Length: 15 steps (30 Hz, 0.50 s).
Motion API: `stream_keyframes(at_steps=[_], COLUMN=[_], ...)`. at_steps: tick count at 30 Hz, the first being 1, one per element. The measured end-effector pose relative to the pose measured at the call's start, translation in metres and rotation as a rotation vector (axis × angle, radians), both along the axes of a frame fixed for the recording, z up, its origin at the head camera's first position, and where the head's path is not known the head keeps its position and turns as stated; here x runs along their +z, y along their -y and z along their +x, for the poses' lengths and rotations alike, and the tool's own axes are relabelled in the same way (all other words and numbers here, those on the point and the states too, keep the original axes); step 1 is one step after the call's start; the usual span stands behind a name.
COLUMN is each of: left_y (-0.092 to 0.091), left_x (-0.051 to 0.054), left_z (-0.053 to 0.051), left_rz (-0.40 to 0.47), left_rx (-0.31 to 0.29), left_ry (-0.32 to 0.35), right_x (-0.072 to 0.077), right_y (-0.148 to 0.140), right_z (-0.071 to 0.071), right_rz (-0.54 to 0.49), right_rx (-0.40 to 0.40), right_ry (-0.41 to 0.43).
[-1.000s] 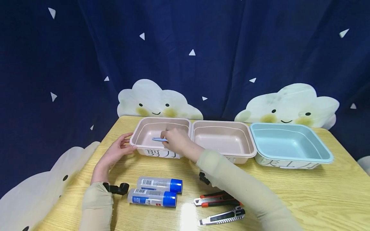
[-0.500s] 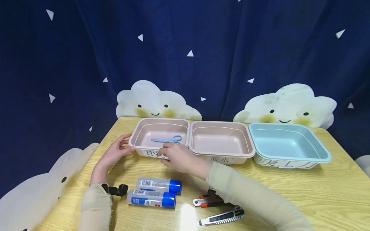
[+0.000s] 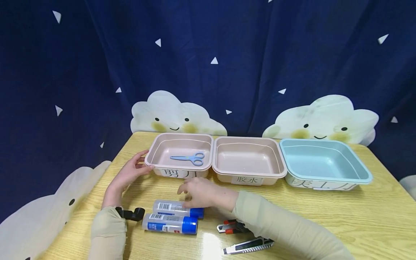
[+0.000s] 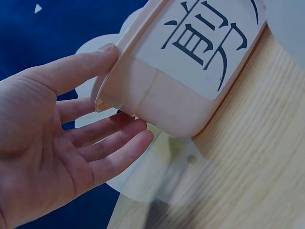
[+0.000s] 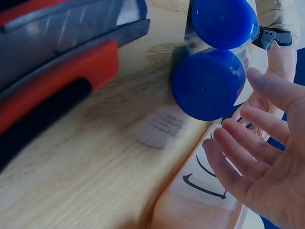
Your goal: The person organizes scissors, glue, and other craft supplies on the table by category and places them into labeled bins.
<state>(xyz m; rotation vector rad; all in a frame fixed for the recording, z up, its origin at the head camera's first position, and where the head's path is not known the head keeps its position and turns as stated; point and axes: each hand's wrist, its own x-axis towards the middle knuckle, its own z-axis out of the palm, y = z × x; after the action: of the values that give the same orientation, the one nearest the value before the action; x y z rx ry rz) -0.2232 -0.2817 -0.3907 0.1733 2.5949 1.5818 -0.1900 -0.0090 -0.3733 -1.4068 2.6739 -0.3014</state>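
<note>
At the front left corner of the left pink bin [image 3: 182, 168], my left hand [image 3: 128, 175] holds the rim between thumb and fingers. The left wrist view has the thumb on the rim [image 4: 107, 76] and the fingers by the side wall. Blue scissors [image 3: 186, 158] lie flat inside that bin. My right hand [image 3: 203, 193] hovers over the farther glue bottle [image 3: 167, 206], fingers spread and holding nothing. A nearer glue bottle [image 3: 162, 222] lies beside it. In the right wrist view, the blue caps [image 5: 207, 86] face the camera, apart from the palm.
A middle pink bin [image 3: 248, 173] and a blue bin [image 3: 325, 178] stand in a row with the left one. A red-and-black utility knife [image 3: 229, 227] lies partly under my right forearm; a silver-and-black utility knife [image 3: 248, 246] is nearer. A dark blue curtain [image 3: 208, 72] hangs behind.
My right hand has let go of the scissors, which now lie in the left bin. It has drawn back toward me, over the glue bottles. The left hand stays at the bin.
</note>
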Motion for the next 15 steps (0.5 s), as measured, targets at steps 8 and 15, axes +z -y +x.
stream_keyframes(at_steps=[8, 15], left_y=[0.0, 0.0], left_x=[-0.004, -0.003], left_z=[-0.002, -0.003], left_rz=[0.017, 0.054], left_rx=[-0.003, -0.001], left_ry=[0.003, 0.014], right_x=[-0.004, -0.007], right_y=[0.009, 0.021], right_z=[0.0, 0.001], right_rz=[0.01, 0.043], right_rx=[0.055, 0.094], right_ry=[0.053, 0.1])
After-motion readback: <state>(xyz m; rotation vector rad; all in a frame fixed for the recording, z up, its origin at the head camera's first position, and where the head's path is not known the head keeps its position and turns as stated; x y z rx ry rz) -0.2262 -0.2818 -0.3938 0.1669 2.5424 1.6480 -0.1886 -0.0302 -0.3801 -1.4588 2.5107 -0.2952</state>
